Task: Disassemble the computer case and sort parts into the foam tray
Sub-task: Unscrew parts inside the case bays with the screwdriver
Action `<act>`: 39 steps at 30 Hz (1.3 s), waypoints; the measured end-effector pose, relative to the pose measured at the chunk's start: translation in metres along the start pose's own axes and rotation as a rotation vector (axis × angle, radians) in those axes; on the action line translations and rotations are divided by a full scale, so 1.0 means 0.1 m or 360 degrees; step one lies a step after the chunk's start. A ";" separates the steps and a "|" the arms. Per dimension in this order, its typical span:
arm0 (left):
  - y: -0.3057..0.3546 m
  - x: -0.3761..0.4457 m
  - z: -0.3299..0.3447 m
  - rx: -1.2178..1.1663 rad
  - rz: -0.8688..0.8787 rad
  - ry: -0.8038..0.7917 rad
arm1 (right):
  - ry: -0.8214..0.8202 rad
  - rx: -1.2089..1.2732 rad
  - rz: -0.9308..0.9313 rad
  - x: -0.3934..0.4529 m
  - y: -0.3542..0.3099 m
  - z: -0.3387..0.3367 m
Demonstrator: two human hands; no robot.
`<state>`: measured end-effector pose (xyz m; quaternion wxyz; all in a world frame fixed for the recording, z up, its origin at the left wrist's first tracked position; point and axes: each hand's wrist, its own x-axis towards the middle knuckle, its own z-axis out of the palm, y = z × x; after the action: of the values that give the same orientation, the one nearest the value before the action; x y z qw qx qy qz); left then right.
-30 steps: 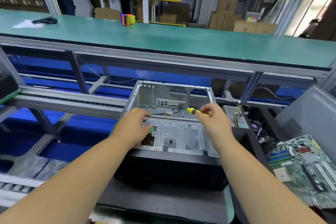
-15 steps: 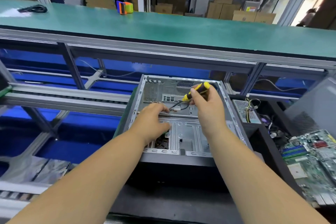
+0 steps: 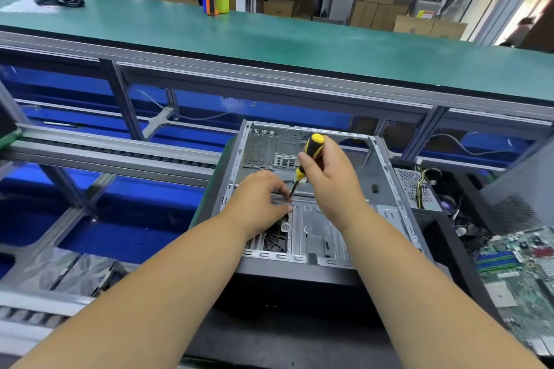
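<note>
Head view: right hand clenched around yellow-and-black screwdriver, left hand pinching beside its tip; rigid, sharp-edged grey steel computer case is likely best grasped by its frame rails.

The tip of the yellow-and-black-handled screwdriver disappears behind the left hand's fingertips, so whatever it meets stays hidden. The green circuit board runs off the right edge. Both forearms leave the bottom.

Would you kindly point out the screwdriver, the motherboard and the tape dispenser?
screwdriver (image 3: 311, 149), head view, on its black-and-yellow handle.
motherboard (image 3: 523, 272), head view, on the green board's middle.
tape dispenser (image 3: 216, 3), head view, on its orange-and-green body.
</note>
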<state>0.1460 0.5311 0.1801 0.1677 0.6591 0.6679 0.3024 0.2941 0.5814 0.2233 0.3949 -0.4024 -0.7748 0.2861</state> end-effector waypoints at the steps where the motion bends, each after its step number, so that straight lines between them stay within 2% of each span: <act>1: 0.00 0.00 0.00 -0.0017 -0.0009 0.0004 | -0.0020 -0.0011 0.0000 0.01 0.00 -0.01; 11: -0.01 0.03 0.02 -0.0018 -0.0044 0.0008 | -0.0336 -0.0014 0.0070 0.20 -0.05 -0.08; 17: -0.04 0.04 0.04 -0.0023 -0.0030 -0.0003 | -0.0430 0.0274 0.0037 0.21 -0.10 -0.02; 22: -0.06 0.06 0.05 0.0004 -0.0017 -0.0010 | -0.0301 0.0993 0.0286 0.28 -0.21 0.16; 26: -0.07 0.06 0.05 0.0053 0.0004 -0.0015 | -0.0200 0.1384 0.0389 0.32 -0.23 0.24; 35: -0.08 0.06 0.06 0.0041 -0.0011 -0.0006 | -0.0083 0.1475 0.0342 0.32 -0.24 0.31; 39: -0.08 0.07 0.06 0.0018 -0.0009 -0.0016 | -0.0186 0.1396 0.0304 0.33 -0.27 0.33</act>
<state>0.1429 0.5392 0.1721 0.1680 0.6597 0.6706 0.2949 0.2442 0.5913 0.2392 0.4555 -0.2499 -0.5606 0.6448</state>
